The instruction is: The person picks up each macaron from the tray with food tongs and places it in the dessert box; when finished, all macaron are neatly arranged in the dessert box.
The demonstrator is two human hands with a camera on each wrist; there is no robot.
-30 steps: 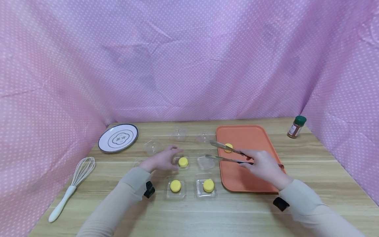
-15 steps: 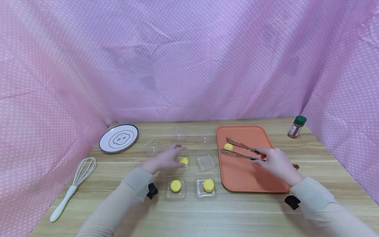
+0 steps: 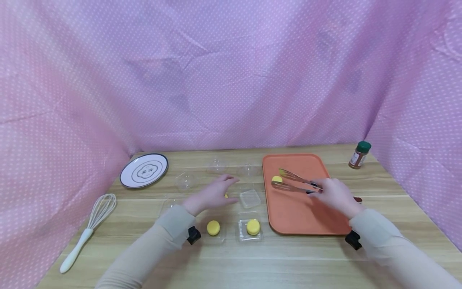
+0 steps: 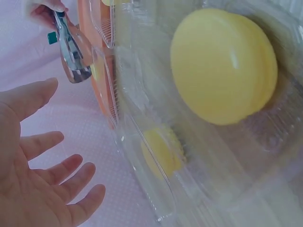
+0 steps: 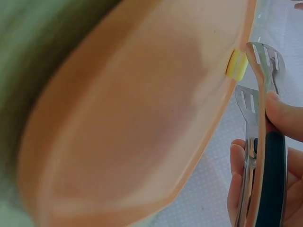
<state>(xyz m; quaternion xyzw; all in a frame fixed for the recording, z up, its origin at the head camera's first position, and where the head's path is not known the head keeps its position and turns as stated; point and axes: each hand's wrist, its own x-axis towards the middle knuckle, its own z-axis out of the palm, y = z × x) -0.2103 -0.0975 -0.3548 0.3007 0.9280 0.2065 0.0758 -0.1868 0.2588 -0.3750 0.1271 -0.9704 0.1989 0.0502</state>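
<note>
Two hands: my right hand (image 3: 335, 195) grips tongs (image 3: 294, 182) beside a yellow macaron (image 3: 276, 179) on the orange tray (image 3: 306, 218); left hand (image 3: 213, 194) fingers spread over a clear container (image 3: 250, 198).

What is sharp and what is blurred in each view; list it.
Head view: evenly lit and sharp, curtain bowed by the wide lens. Left wrist view: near macaron soft, left hand clearer. Right wrist view: orange tray smeared out of focus, tongs sharper.

Orange tray (image 3: 299, 212) — yellow macarons (image 3: 213, 227); pink white-dotted cloth (image 3: 231, 72).
</note>
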